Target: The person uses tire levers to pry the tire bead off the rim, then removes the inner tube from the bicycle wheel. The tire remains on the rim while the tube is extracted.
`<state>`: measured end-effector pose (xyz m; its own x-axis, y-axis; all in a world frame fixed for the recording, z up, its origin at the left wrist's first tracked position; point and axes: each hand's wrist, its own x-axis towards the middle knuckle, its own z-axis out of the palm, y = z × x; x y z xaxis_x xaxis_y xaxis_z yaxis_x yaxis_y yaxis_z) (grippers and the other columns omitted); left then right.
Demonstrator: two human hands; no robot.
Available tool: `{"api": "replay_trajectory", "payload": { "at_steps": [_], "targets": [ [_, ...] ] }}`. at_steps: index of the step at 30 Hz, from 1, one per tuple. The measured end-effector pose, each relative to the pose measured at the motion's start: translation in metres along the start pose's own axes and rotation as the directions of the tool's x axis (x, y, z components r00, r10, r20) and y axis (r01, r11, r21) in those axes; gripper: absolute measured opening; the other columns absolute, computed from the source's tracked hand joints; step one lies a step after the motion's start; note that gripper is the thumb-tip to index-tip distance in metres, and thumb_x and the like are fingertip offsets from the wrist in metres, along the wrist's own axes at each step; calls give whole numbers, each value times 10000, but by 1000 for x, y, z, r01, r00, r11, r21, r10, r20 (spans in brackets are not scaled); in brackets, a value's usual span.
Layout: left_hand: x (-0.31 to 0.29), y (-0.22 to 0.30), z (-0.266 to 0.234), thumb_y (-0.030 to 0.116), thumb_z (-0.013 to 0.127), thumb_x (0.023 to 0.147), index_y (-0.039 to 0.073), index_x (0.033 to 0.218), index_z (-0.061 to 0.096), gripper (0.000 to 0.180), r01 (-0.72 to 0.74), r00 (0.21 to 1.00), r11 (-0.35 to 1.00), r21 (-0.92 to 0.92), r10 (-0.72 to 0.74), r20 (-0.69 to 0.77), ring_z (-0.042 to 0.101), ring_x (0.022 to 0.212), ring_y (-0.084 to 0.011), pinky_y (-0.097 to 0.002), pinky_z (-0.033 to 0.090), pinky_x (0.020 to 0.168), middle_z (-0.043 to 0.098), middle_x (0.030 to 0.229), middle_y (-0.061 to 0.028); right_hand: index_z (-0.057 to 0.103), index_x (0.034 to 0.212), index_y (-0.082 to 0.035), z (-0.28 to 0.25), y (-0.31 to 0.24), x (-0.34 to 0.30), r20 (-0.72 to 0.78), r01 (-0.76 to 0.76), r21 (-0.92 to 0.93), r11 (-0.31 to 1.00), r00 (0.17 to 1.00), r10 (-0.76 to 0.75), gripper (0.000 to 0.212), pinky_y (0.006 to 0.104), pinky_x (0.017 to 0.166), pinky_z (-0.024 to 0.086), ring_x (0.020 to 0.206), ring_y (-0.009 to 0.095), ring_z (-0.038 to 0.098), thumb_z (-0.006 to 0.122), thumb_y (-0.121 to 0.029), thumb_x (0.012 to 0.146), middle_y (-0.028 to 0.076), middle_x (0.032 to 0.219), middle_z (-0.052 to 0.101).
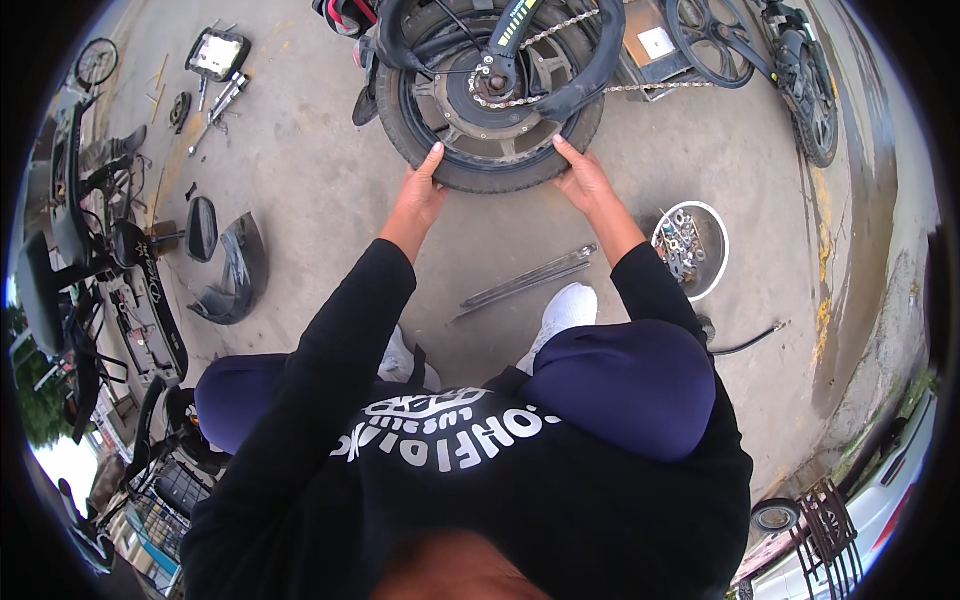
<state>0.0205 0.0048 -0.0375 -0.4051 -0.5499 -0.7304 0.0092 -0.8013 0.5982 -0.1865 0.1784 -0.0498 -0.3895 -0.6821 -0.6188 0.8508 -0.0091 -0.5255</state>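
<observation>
A black rear wheel of a two-wheeler stands on the concrete in front of me, with a hub motor and a chain over it. My left hand presses on the tyre's lower left side, fingers spread on the rubber. My right hand holds the tyre's lower right side the same way. I squat with both knees bent, white shoes under me. Between my feet and the wheel lie long metal tyre levers.
A white bowl of nuts and small metal parts sits at my right. Black body panels and a mirror lie at the left, with tools and a work lamp farther back. Parked bikes line the left edge; another frame stands top right.
</observation>
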Motion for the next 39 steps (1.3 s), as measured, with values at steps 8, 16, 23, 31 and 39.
{"api": "replay_trajectory", "payload": {
  "at_steps": [8, 16, 23, 31, 39],
  "targets": [
    [-20, 12, -5, 216, 709, 867, 83, 1271, 496, 475, 92, 979, 991, -100, -72, 189, 491, 1219, -210, -420, 353, 1073, 556, 1285, -43, 322, 1381, 24, -22, 5, -34, 83, 85, 67, 994, 992, -91, 616, 502, 1091, 342, 1283, 273, 439, 666, -155, 901, 137, 1352, 470],
    [-12, 2, -38, 262, 680, 887, 35, 1251, 494, 467, 36, 948, 999, -18, -28, 318, 489, 1246, -245, -447, 346, 1122, 551, 1288, -91, 476, 1214, 2, -26, 8, -21, 50, 117, -112, 987, 992, -112, 457, 397, 987, 441, 1111, 207, 557, 693, -239, 892, 97, 1203, 572],
    [-10, -3, -21, 309, 674, 887, 23, 1249, 496, 495, -45, 998, 996, 77, 41, 48, 528, 1204, -255, -422, 405, 1081, 559, 1281, -103, 583, 1046, 28, -10, 27, 1, -139, 307, -260, 915, 926, -350, 416, 357, 817, 496, 927, 223, 641, 783, -232, 791, 125, 1008, 669],
    [-11, 1, -8, 263, 686, 893, 28, 1232, 511, 449, -21, 990, 987, 161, 44, -137, 585, 1129, -275, -460, 461, 1005, 596, 1228, -108, 562, 1051, 43, -8, 33, 15, -286, 243, -449, 860, 873, -395, 411, 389, 845, 488, 979, 323, 643, 756, -221, 801, 213, 1032, 661],
    [-3, 10, 0, 254, 621, 936, 71, 1219, 522, 352, 67, 962, 968, 243, 2, -273, 617, 1077, -298, -485, 507, 944, 599, 1227, -112, 558, 1030, 46, -1, 18, 5, -316, 146, -551, 822, 875, -367, 424, 400, 835, 489, 966, 344, 645, 759, -242, 794, 225, 1008, 659]
  ]
}}
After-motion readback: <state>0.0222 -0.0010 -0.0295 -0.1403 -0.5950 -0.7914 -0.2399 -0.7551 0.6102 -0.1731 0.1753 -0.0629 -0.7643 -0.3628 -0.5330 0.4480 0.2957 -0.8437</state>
